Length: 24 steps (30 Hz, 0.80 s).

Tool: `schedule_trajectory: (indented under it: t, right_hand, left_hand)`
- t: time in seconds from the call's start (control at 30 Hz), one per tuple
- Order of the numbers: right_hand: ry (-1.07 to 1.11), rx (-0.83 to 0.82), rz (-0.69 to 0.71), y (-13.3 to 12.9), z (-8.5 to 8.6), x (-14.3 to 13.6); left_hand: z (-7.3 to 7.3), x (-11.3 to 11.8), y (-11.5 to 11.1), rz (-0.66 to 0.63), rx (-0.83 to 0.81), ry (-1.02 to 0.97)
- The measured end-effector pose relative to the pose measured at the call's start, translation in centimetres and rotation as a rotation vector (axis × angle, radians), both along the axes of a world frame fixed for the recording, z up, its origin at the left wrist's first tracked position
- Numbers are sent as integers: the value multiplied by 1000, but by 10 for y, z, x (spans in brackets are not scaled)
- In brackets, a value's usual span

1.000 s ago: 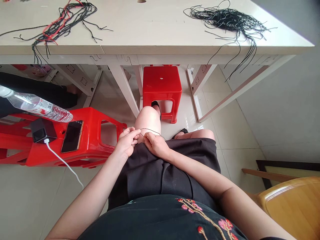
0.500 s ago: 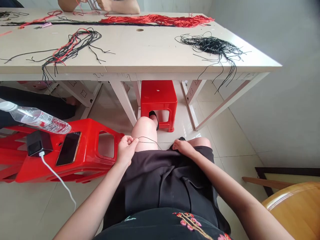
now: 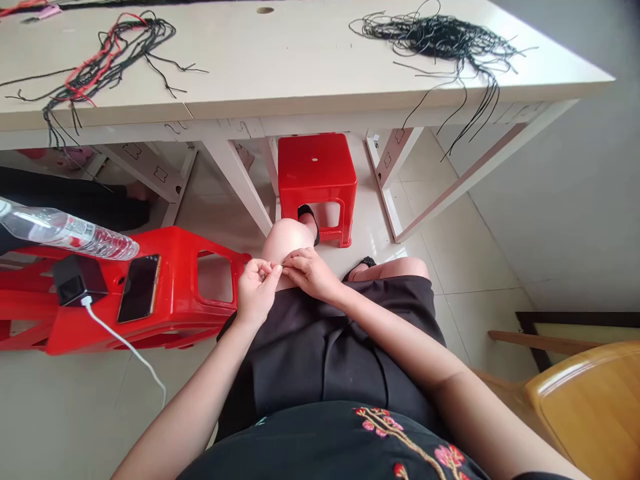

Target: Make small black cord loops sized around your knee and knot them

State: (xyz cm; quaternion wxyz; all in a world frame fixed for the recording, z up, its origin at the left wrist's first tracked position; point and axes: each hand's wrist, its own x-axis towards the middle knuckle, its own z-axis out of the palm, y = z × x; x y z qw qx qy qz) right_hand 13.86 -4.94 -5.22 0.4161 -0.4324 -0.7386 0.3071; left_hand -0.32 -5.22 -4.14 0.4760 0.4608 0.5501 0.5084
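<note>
My left hand (image 3: 257,288) is closed in a pinch above my left knee. Its thumb and fingertips meet those of my right hand (image 3: 311,272), which is also pinched, palm down. Between them they hold a thin black cord. The fingers hide almost all of it, so I cannot tell how it is looped. Both hands are over the hem of the black skirt (image 3: 350,347). On the white table (image 3: 280,73) in front lie a bundle of black cords (image 3: 435,37) at the right and a mixed bundle of black and red cords (image 3: 115,57) at the left.
A red stool (image 3: 317,163) stands under the table. To my left, another red stool (image 3: 185,273) carries a water bottle (image 3: 75,230), a phone (image 3: 139,288) and a black charger (image 3: 80,279) with a white cable. A wooden chair (image 3: 595,400) is at the right.
My right hand has moved left and up from the right thigh to meet my left hand at the cord. The cord loop that showed is now hidden. The view has tipped downward.
</note>
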Motion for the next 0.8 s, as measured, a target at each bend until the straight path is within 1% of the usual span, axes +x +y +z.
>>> schedule_trajectory:
  t: [0.03, 0.13, 0.2, 0.27, 0.37, 0.47, 0.57, 0.7, 0.8]
  right_hand:
    - [76, -77, -10, -2, 0, -3]
    - [353, -385, -66, -8, -2, -8]
    - [472, -492, -104, -10, -4, -11]
    - [520, -502, -152, -9, -5, -14]
    - [560, -500, -203, -6, -7, -16]
    - [564, -485, -205, -3, -7, -15]
    - [541, -457, -189, -2, -7, -15]
    - [487, -423, -183, -2, -5, -16]
    - [447, -404, -191, -2, -5, -18]
  left_hand:
    - [0, 0, 0, 4, 6, -8]
    - [0, 2, 1, 29, 13, -52]
    - [1, 4, 0, 49, 0, -86]
    - [4, 6, 0, 37, -41, -110]
    - [12, 5, 1, -34, -134, -97]
    - [21, 0, 3, -91, -238, -48]
    - [30, -5, 5, -127, -339, -92]
    - [36, -6, 6, -123, -419, -183]
    - [38, -3, 6, -98, -425, -140]
